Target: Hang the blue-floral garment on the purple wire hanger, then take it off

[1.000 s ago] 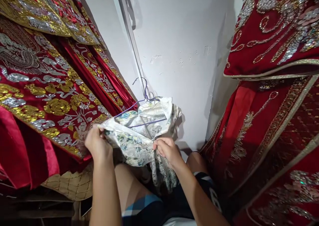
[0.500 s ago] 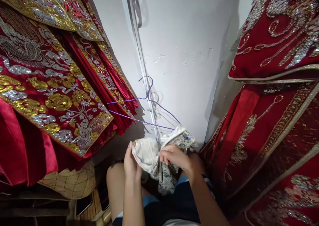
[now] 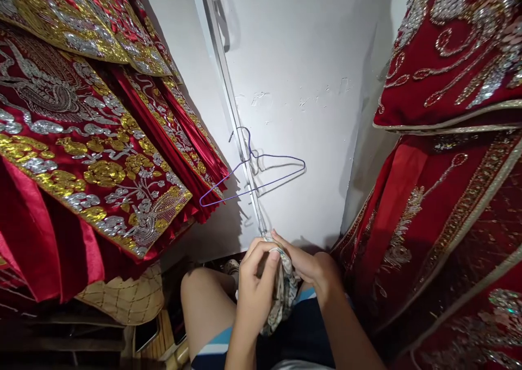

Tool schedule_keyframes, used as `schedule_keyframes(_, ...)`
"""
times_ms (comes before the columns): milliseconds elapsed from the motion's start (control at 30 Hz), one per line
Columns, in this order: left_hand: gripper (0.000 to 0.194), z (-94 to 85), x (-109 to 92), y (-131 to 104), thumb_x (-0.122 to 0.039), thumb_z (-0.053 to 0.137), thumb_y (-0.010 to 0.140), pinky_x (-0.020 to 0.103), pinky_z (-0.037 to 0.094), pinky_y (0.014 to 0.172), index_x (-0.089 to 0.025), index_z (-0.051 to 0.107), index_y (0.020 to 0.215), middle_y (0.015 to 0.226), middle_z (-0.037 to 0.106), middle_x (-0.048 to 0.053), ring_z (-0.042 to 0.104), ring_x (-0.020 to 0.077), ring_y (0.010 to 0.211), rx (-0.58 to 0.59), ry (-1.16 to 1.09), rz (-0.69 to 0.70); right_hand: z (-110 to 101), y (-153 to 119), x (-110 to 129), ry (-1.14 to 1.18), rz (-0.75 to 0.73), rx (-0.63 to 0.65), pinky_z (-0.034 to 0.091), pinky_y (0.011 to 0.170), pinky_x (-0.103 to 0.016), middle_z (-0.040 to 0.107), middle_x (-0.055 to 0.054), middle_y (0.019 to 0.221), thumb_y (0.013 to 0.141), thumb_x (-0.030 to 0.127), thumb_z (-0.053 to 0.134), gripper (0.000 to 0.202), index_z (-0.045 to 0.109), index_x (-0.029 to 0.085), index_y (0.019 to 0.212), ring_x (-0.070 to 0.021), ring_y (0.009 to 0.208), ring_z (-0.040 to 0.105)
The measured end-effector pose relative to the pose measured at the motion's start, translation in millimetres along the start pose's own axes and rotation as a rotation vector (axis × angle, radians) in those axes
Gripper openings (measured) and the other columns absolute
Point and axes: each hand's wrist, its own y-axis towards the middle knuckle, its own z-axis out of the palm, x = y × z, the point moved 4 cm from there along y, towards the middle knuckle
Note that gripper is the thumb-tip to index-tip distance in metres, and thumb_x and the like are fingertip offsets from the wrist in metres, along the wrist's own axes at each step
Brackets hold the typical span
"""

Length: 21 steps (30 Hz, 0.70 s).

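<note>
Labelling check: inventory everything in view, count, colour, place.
hanger: 1, purple, before wall
wall: 1, pale grey, centre
metal strip: 1, silvery, behind hanger
embroidered garments: count unclear, red-gold-silver, left
beaded garments: count unclear, red, right
quilted item: 1, tan, lower left
flat item: 1, black, on slats
slats: count unclear, brown, lower left
patterned cloth: 1, pale, between hands
left hand: 1, on cloth
right hand: 1, on cloth
legs: 2, bottom

navy shorts, blue-white trim
</note>
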Motion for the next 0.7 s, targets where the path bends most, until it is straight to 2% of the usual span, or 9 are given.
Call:
schedule_keyframes(100, 0.022, -21.2, 10, 4, -0.031, 0.050, 0.101, 0.025, 0.040, 0.081, -0.020, 0.058, 0.084, 0.088, 0.054, 0.002, 0.051, 0.0158, 0.086, -0.140, 0.066, 0.018, 5, -1, 8, -0.102, -0.046, 0.037, 0.048, 0.081, -0.034, 0.068, -0.006, 0.081, 0.084, 0.079, 0.051, 0.066, 0.071, 0.016, 0.091, -0.0208, 0.079, 0.062)
schedule_keyframes(200, 0.021, -34.0, 20, 7, -0.035, 0.052, 0.099, 0.026, 0.040, 0.088, -0.021, 0.060, 0.085, 0.095, 0.055, 0.003, 0.053, 0.0176, 0.097, -0.199, 0.085, 0.014, 19, 5, 18, -0.291, -0.197, 0.063, 0.042, 0.073, -0.027, 0.062, -0.001, 0.077, 0.081, 0.056, 0.071, 0.041, 0.066, 0.016, 0.084, -0.0159, 0.074, 0.053)
schedule_keyframes(300, 0.027, -43.7, 33, 5, -0.044, 0.057, 0.096, 0.029, 0.040, 0.100, -0.025, 0.059, 0.114, 0.117, 0.057, 0.006, 0.053, 0.0216, 0.116, -0.234, -0.010, -0.044, 34, 16, 21, -0.388, -0.261, 0.086, 0.034, 0.061, -0.023, 0.049, 0.004, 0.067, 0.080, 0.038, 0.072, 0.026, 0.058, 0.017, 0.075, -0.0114, 0.065, 0.042)
schedule_keyframes(367, 0.045, -48.6, 43, 1, -0.052, 0.054, 0.095, 0.033, 0.042, 0.102, -0.027, 0.050, 0.133, 0.130, 0.057, 0.008, 0.053, 0.0246, 0.122, -0.145, -0.083, -0.140, 38, 22, 24, -0.391, -0.275, 0.044, 0.030, 0.057, -0.023, 0.045, 0.004, 0.065, 0.082, 0.030, 0.064, 0.018, 0.054, 0.017, 0.073, -0.0105, 0.062, 0.038)
schedule_keyframes(400, 0.048, -49.8, 47, -2, -0.054, 0.052, 0.095, 0.035, 0.043, 0.101, -0.026, 0.051, 0.134, 0.130, 0.059, 0.009, 0.055, 0.0259, 0.119, -0.036, -0.076, -0.195, 38, 24, 28, -0.384, -0.277, 0.018, 0.030, 0.056, -0.023, 0.044, 0.004, 0.066, 0.081, 0.027, 0.060, 0.015, 0.053, 0.018, 0.073, -0.0106, 0.062, 0.038)
schedule_keyframes(500, 0.047, -55.5, 60, -16, -0.058, 0.051, 0.093, 0.033, 0.048, 0.089, -0.016, 0.069, 0.105, 0.107, 0.070, 0.009, 0.061, 0.0276, 0.099, 0.392, 0.145, -0.335, 28, 24, 51, -0.432, -0.346, -0.059, 0.030, 0.055, -0.023, 0.044, 0.004, 0.064, 0.079, 0.025, 0.054, 0.012, 0.050, 0.018, 0.070, -0.0110, 0.061, 0.038)
schedule_keyframes(533, 0.048, -61.3, 65, -20, -0.059, 0.052, 0.092, 0.031, 0.048, 0.083, -0.015, 0.070, 0.092, 0.097, 0.071, 0.008, 0.062, 0.0269, 0.092, 0.483, 0.264, -0.364, 23, 23, 62, -0.495, -0.401, -0.084, 0.030, 0.056, -0.024, 0.044, 0.004, 0.064, 0.079, 0.025, 0.053, 0.013, 0.049, 0.019, 0.068, -0.0112, 0.061, 0.039)
schedule_keyframes(600, 0.053, -79.9, 74, -25, -0.063, 0.051, 0.090, 0.029, 0.045, 0.074, -0.015, 0.067, 0.075, 0.081, 0.069, 0.006, 0.060, 0.0246, 0.078, 0.531, 0.546, -0.396, 11, 23, 88, -0.666, -0.538, -0.143, 0.033, 0.060, -0.024, 0.047, 0.003, 0.065, 0.080, 0.022, 0.050, 0.015, 0.050, 0.018, 0.066, -0.0123, 0.063, 0.043)
schedule_keyframes(700, 0.056, -112.8, 76, -22, -0.070, 0.053, 0.084, 0.030, 0.043, 0.073, -0.017, 0.064, 0.065, 0.073, 0.066, 0.007, 0.060, 0.0243, 0.074, 0.472, 0.910, -0.375, -8, 38, 121, -0.808, -0.750, -0.231, 0.038, 0.069, -0.026, 0.058, 0.001, 0.073, 0.078, 0.020, 0.051, 0.011, 0.060, 0.018, 0.073, -0.0161, 0.073, 0.053)
